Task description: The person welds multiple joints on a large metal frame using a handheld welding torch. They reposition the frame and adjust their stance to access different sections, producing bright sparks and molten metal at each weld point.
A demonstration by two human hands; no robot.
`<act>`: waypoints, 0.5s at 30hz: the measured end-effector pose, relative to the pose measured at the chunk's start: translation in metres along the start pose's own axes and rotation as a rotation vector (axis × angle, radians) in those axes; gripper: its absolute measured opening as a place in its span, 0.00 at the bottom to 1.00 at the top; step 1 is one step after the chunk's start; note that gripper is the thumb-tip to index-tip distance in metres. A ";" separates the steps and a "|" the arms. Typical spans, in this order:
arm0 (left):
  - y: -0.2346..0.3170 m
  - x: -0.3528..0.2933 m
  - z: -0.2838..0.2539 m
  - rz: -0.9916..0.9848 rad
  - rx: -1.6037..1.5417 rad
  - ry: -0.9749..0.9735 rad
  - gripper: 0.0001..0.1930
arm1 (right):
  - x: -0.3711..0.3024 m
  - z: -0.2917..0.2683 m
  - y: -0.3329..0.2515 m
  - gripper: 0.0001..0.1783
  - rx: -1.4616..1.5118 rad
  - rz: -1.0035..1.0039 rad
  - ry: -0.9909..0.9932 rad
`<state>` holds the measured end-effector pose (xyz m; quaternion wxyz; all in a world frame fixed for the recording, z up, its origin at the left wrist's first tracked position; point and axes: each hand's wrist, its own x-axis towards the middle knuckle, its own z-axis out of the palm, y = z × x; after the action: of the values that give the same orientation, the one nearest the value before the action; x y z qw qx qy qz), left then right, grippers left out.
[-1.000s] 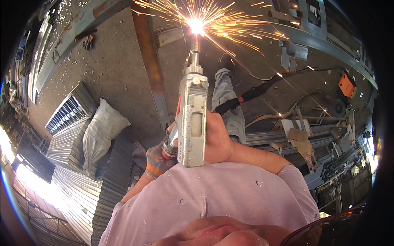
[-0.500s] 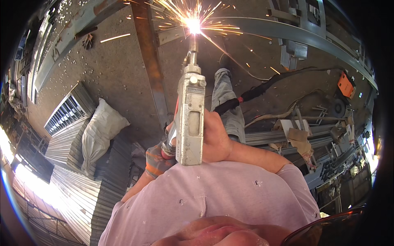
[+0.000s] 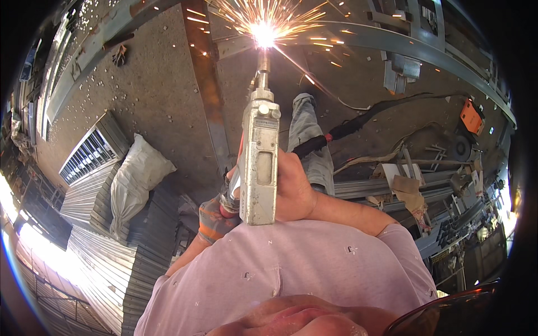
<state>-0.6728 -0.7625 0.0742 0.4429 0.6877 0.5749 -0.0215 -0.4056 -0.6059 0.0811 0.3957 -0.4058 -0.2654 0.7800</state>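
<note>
A boxy, worn silver-grey welding gun [image 3: 261,168] points away from me, its narrow nozzle reaching a blinding white spot at the top. Sparks fan out from that spot on a long metal bar [image 3: 353,37]. My bare right hand [image 3: 294,187] is closed round the gun's grip, mostly hidden behind the housing. Just left of the gun, my left hand [image 3: 217,219] wears a grey and orange glove. Its fingers are closed on a dark, wrapped cable with a red part, close to the gun's rear. A thin wire runs from the nozzle tip down to the right.
A rusty steel beam [image 3: 204,84] stretches along the floor left of the gun. Further left are a stuffed white sack [image 3: 140,173], corrugated sheets [image 3: 103,257] and a slatted metal frame [image 3: 89,157]. Rightward lie a black hose [image 3: 386,106], an orange box [image 3: 472,116] and metal profiles.
The sparks spread in a different, wider pattern. Both hands and the gun hold nearly the same place.
</note>
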 end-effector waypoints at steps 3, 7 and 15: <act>0.004 0.003 -0.003 -0.041 -0.067 -0.027 0.17 | -0.001 0.000 0.004 0.32 0.045 0.011 -0.005; 0.011 0.008 -0.010 -0.071 -0.089 -0.054 0.17 | -0.003 0.003 0.004 0.32 0.212 0.146 0.025; 0.006 0.003 -0.004 0.019 -0.051 0.026 0.16 | -0.003 0.004 0.008 0.31 0.157 0.074 0.003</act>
<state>-0.6688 -0.7576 0.0780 0.4531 0.6819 0.5742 0.0063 -0.4110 -0.6134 0.0788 0.3977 -0.3841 -0.1877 0.8118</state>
